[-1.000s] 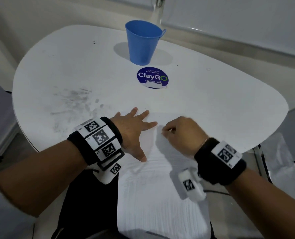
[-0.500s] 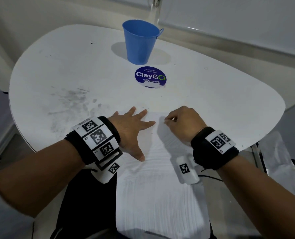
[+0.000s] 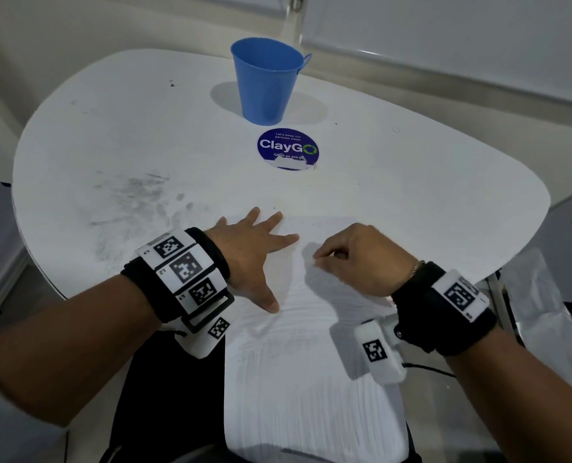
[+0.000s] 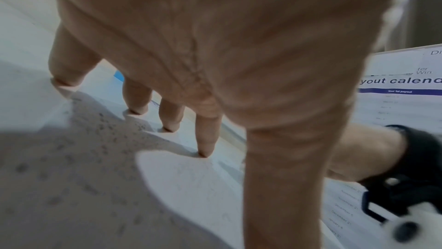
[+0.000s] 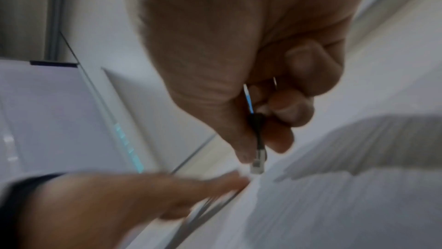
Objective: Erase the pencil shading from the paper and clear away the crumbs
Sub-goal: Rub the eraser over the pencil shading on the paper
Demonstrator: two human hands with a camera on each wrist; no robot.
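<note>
Seemingly midway, the left hand [image 3: 251, 259] lies flat with spread fingers pinning the paper [image 3: 311, 379] at the table [image 3: 411, 195] edge, the right hand [image 3: 354, 259] pinches an eraser [image 5: 257, 162] against it, faint shading remains and crumbs await clearing.

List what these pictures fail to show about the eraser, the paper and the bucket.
- Eraser: head view, hidden under the curled right hand; right wrist view, blurred, only its tip shows.
- Paper: head view, near end cut off by the bottom edge; remaining shading too faint to judge.
- Crumbs: too small in every view.
- Blue bucket: its bottom is hidden by its own wall.
</note>
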